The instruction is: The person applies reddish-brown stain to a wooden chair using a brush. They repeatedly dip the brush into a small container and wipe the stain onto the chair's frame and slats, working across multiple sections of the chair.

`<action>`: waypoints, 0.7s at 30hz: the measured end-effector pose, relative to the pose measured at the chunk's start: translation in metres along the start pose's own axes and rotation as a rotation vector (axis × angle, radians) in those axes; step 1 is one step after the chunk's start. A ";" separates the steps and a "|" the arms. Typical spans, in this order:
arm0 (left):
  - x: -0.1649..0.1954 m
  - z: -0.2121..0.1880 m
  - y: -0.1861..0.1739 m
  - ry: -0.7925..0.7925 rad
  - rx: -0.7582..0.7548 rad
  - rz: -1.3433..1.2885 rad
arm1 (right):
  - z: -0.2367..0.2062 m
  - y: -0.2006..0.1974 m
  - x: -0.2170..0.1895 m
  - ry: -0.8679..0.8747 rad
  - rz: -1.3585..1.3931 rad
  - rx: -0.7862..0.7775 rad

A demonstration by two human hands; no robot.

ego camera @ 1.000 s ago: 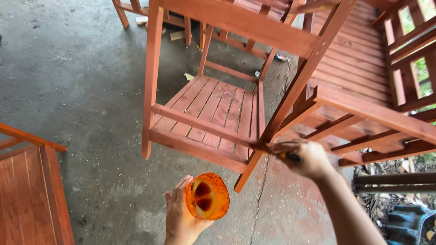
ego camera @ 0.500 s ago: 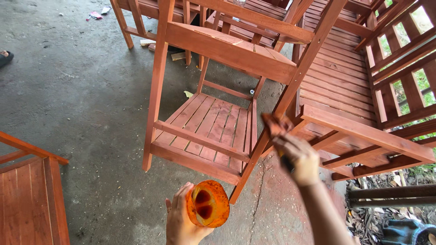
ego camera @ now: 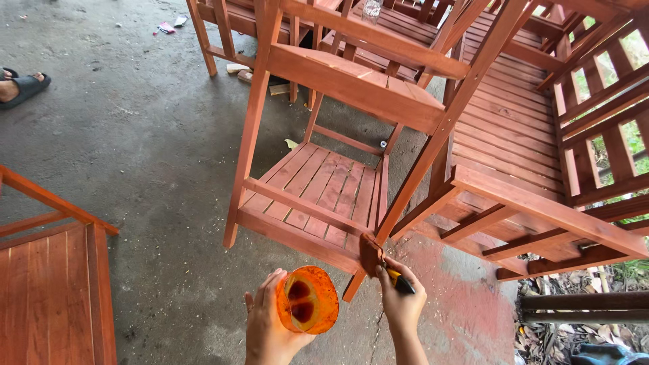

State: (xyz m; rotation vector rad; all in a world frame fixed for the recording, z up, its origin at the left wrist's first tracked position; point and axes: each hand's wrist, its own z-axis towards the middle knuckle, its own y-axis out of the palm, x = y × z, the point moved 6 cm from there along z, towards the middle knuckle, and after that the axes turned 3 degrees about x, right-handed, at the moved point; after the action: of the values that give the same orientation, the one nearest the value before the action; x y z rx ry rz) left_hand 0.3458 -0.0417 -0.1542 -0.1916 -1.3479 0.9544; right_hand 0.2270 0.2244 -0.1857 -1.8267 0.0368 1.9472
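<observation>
Staining the chair frame (ego camera: 324, 196), most wood already red-brown.
Your right hand (ego camera: 403, 304) pinches the brush (ego camera: 375, 257) at a lower joint; your left hand (ego camera: 270, 331) grips the cut-open stain cup (ego camera: 305, 299).

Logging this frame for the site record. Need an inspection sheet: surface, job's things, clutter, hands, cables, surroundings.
Surface: grey concrete floor, stained, reddish patch at lower right.
Job's things: orange cup with dark liquid inside; paintbrush with its bristles on the lower rail of the upturned red-brown wooden chair.
Clutter: small scraps on the floor near the top left and under the chairs.
Hands: left hand holds the cup; right hand grips the paintbrush.
Cables: nothing seen.
Surroundings: slatted bench at right, another wooden piece at lower left, a sandalled foot at the left edge, leaves and pipes at lower right.
</observation>
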 end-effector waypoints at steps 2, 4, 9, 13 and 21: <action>0.012 0.001 -0.005 -0.010 -0.011 0.016 | -0.011 -0.017 -0.019 0.065 0.118 -0.024; 0.025 0.004 -0.010 -0.012 -0.019 0.023 | -0.025 -0.039 -0.042 0.102 0.269 -0.029; 0.049 0.011 -0.021 0.045 -0.056 0.070 | -0.038 -0.089 -0.071 0.414 0.332 0.011; 0.056 0.019 -0.020 0.128 -0.036 0.059 | -0.042 -0.097 -0.082 0.459 0.326 -0.042; 0.039 0.048 -0.016 0.344 -0.048 0.025 | -0.036 -0.031 -0.106 0.498 0.058 -0.339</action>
State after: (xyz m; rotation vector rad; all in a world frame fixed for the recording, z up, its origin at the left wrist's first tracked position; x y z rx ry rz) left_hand 0.3079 -0.0447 -0.1029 -0.3918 -1.0536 0.8658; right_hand 0.2727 0.2071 -0.0796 -2.5224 -0.0878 1.5552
